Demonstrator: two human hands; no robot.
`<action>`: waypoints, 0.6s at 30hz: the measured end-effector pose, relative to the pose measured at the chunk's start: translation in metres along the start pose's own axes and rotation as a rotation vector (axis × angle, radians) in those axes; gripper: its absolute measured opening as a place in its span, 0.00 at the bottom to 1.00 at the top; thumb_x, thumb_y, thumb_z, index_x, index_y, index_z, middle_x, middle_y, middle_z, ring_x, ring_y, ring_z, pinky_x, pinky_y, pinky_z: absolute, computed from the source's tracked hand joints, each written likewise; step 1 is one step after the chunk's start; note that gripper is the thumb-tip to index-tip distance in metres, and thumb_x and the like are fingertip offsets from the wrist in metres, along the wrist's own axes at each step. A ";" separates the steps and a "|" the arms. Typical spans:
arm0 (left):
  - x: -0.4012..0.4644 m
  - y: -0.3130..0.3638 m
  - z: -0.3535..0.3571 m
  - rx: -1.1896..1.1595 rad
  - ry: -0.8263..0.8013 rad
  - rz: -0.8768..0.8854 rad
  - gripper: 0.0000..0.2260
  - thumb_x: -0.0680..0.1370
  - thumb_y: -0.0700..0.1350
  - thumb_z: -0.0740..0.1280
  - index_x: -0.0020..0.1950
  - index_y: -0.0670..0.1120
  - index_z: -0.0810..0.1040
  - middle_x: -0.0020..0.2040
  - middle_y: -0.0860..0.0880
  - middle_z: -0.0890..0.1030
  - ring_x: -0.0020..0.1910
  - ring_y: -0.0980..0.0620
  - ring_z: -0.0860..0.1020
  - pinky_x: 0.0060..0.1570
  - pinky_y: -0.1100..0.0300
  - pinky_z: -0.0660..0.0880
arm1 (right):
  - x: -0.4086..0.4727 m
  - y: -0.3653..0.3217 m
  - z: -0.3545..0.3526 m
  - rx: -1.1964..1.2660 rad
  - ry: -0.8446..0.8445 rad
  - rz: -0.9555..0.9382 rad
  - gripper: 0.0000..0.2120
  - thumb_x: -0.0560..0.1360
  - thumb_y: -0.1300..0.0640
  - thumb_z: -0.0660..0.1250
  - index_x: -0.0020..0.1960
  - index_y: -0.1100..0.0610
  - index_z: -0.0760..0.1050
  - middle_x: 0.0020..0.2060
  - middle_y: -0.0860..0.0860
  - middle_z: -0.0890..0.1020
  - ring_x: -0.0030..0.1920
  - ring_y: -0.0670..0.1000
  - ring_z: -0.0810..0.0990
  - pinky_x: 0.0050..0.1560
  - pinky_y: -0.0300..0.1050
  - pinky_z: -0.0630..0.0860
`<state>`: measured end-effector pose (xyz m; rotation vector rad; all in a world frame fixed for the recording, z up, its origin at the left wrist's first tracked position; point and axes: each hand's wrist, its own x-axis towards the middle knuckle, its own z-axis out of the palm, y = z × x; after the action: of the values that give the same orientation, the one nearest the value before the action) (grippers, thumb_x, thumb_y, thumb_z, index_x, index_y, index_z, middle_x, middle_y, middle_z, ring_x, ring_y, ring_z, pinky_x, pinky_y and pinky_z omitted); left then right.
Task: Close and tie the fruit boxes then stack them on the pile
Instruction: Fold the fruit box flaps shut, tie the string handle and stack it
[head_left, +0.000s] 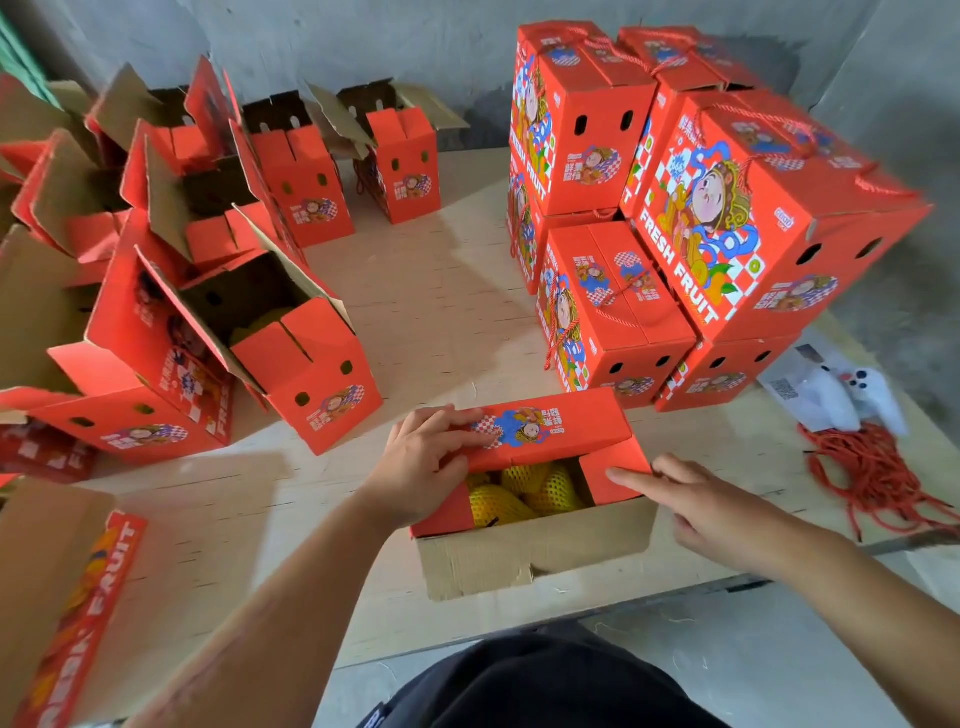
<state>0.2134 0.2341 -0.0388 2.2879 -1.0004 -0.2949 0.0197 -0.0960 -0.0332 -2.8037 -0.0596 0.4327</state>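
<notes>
Fingers of both my hands press flaps down on the open fruit box (535, 551).
Left hand (426, 462) lies flat, fingers together, on the far long flap (540, 431); right hand (711, 509), fingers straight and slightly spread, touches the right end flap (615, 475), near the table's front edge.

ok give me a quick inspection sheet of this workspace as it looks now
surface: pale plywood table, bare in the middle
job's things: red cardboard fruit box at the near edge, half closed, yellow netted fruit showing; stack of closed tied red boxes at right; open red boxes at left
clutter: white plastic bags at right
grippers: left hand presses the far lid flap; right hand, fingers straight, touches the right end flap
cables: loose pile of red cords at right
surroundings: grey concrete wall
</notes>
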 end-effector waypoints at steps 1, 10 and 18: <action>0.000 0.001 0.000 -0.002 0.006 -0.001 0.21 0.77 0.46 0.61 0.66 0.61 0.83 0.72 0.63 0.73 0.71 0.53 0.66 0.70 0.55 0.57 | -0.002 -0.002 0.005 -0.087 0.021 0.007 0.51 0.77 0.68 0.64 0.78 0.26 0.40 0.53 0.34 0.61 0.51 0.44 0.70 0.40 0.38 0.69; 0.000 0.000 -0.004 -0.050 -0.005 0.023 0.16 0.80 0.51 0.62 0.65 0.59 0.84 0.72 0.62 0.74 0.70 0.55 0.65 0.73 0.50 0.58 | -0.005 0.009 0.018 0.447 0.153 -0.039 0.25 0.79 0.45 0.68 0.74 0.31 0.68 0.55 0.44 0.67 0.52 0.46 0.74 0.48 0.33 0.71; -0.002 0.005 -0.008 -1.107 -0.004 -0.350 0.31 0.81 0.66 0.51 0.69 0.47 0.78 0.65 0.44 0.83 0.68 0.42 0.78 0.70 0.45 0.73 | 0.039 -0.045 0.020 0.727 0.678 0.341 0.28 0.79 0.50 0.72 0.74 0.56 0.66 0.64 0.48 0.64 0.66 0.56 0.70 0.64 0.46 0.72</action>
<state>0.2122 0.2363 -0.0297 1.3962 -0.2588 -0.7684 0.0515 -0.0439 -0.0486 -2.0864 0.5987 -0.3794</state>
